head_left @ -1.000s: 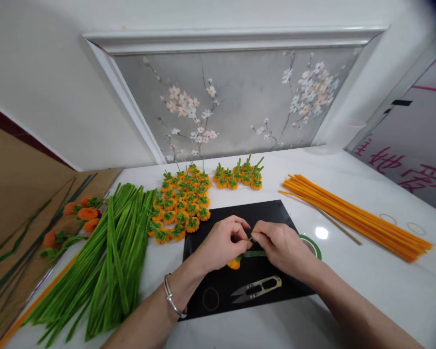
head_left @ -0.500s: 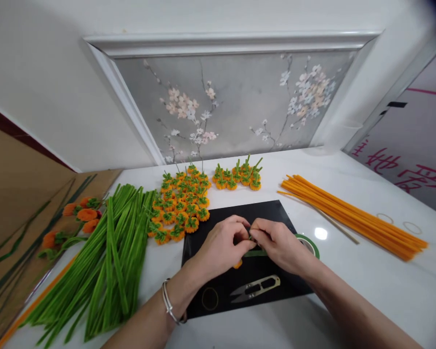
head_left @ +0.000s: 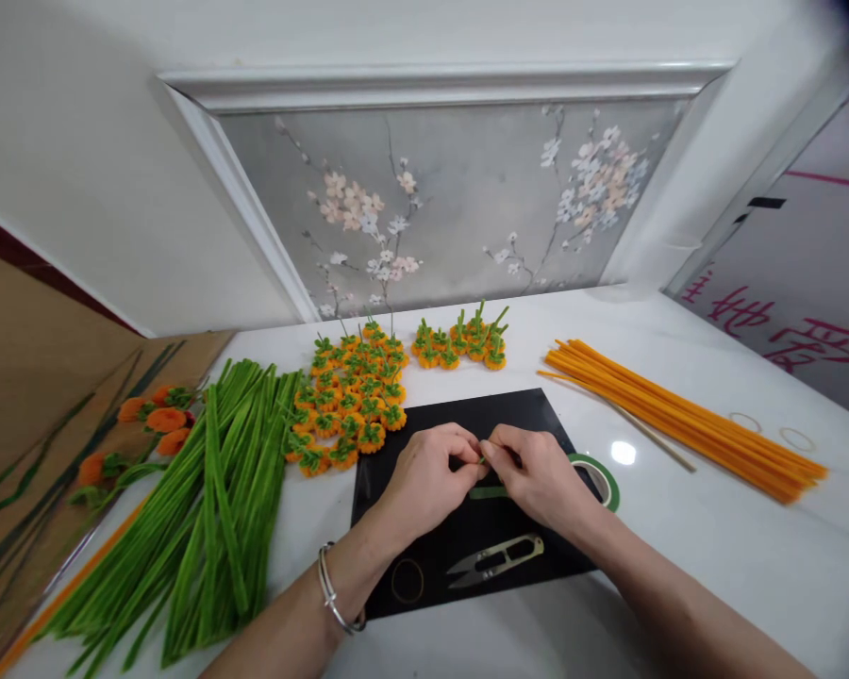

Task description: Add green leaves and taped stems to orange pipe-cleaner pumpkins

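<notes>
Over a black mat [head_left: 453, 538], my left hand [head_left: 435, 471] and my right hand [head_left: 538, 467] meet with their fingertips pinched together. A sliver of green [head_left: 482, 459] shows between them, seemingly the stem of a small pipe-cleaner flower; the fingers hide most of it. Just below the fingertips runs a strip of green floral tape [head_left: 488, 492]. The tape roll [head_left: 612, 486] lies beside my right wrist, at the mat's right edge. Silver thread snips [head_left: 495, 561] rest on the mat, nearer to me than the hands.
Green pipe cleaners [head_left: 216, 509] form a large pile on the left. Behind the mat stand several orange-and-green pipe-cleaner flowers [head_left: 354, 396] and a smaller group [head_left: 459, 344]. A bundle of orange pipe cleaners [head_left: 686, 420] lies right, beside a thin stick [head_left: 655, 438]. Finished orange blooms [head_left: 166, 420] lie far left.
The fingertips remain pinched together with only a slight shift. An orange bit seen below my left hand earlier is now hidden, and slightly more tape shows toward the left.
</notes>
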The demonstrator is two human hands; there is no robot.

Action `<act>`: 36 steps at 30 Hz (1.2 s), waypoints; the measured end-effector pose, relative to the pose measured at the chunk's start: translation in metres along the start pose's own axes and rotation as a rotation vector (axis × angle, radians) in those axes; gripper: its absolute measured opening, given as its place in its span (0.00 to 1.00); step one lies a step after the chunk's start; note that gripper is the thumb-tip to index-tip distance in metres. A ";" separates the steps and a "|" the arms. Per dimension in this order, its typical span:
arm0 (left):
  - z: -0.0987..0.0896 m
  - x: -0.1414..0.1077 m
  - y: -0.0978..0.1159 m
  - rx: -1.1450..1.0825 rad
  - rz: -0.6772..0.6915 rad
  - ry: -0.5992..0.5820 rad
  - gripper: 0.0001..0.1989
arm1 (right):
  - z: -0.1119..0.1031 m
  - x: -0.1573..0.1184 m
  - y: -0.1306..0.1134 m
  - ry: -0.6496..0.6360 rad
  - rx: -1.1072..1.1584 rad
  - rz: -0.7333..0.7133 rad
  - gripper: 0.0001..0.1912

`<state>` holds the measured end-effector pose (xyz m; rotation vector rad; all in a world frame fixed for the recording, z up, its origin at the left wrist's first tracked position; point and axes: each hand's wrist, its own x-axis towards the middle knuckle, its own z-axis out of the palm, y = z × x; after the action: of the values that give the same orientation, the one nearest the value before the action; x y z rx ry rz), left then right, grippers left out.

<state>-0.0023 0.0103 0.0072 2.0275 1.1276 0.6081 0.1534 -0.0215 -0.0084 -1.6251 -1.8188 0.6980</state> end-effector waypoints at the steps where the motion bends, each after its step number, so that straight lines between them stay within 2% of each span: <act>1: 0.000 0.000 0.000 -0.002 -0.007 0.010 0.07 | 0.002 0.000 0.000 0.020 -0.019 -0.004 0.16; 9: -0.002 0.003 -0.001 -0.065 -0.043 0.032 0.08 | -0.007 0.004 0.007 -0.067 0.243 0.009 0.21; 15: -0.002 0.002 0.001 -0.011 -0.046 0.035 0.07 | -0.007 0.006 0.005 -0.033 0.008 -0.042 0.21; 21: 0.003 0.000 0.004 0.054 -0.010 0.065 0.08 | -0.001 0.004 0.002 0.001 -0.044 -0.087 0.18; 23: 0.000 0.001 0.004 -0.023 0.014 0.092 0.03 | -0.004 0.003 0.003 0.035 -0.007 -0.079 0.17; 27: -0.011 0.005 0.001 -0.296 -0.035 0.081 0.30 | -0.016 0.003 0.009 0.117 0.173 -0.034 0.16; 29: -0.015 0.006 -0.001 -0.475 -0.113 0.007 0.37 | -0.021 0.003 0.012 0.169 0.207 -0.033 0.16; 32: -0.016 0.006 -0.002 -0.716 -0.195 -0.102 0.39 | -0.023 0.002 0.012 0.236 0.202 -0.036 0.16; 34: -0.014 0.005 -0.001 -0.806 -0.213 -0.100 0.36 | -0.023 0.000 0.010 0.261 0.203 -0.032 0.15; 36: -0.011 0.005 -0.001 -0.857 -0.222 -0.049 0.30 | -0.022 -0.001 0.009 0.274 0.210 -0.029 0.15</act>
<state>-0.0075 0.0192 0.0137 1.1618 0.8356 0.7549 0.1757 -0.0218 0.0007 -1.4739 -1.5179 0.5991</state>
